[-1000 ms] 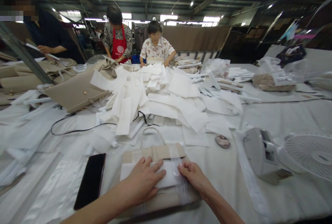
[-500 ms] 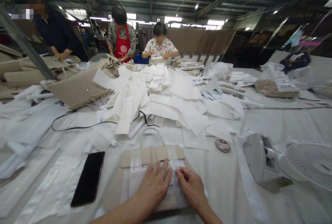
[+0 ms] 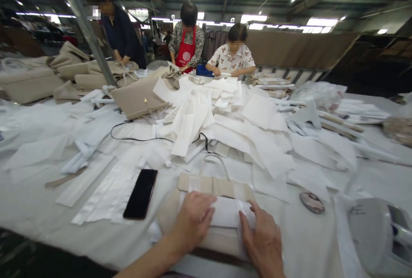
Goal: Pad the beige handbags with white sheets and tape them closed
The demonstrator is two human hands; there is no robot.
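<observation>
A beige handbag lies in front of me, its thin handle pointing away. A white sheet lies across its front, and clear film strips cross the flap at left and right. My left hand is closed over the bag's left part, fingers curled by the left strip. My right hand grips the bag's right part, thumb on the right strip and fingers beyond it. What lies under both palms is hidden.
A black phone lies left of the bag, beside flat clear strips. Beyond is a heap of white sheets with a black cord. A round patterned object and a white fan stand right. Several people work across the table.
The view has swung left, so things sit further right. My left hand has gone from lying flat to curled at the bag's left. My right hand has opened from a pinch to a wider grip.
</observation>
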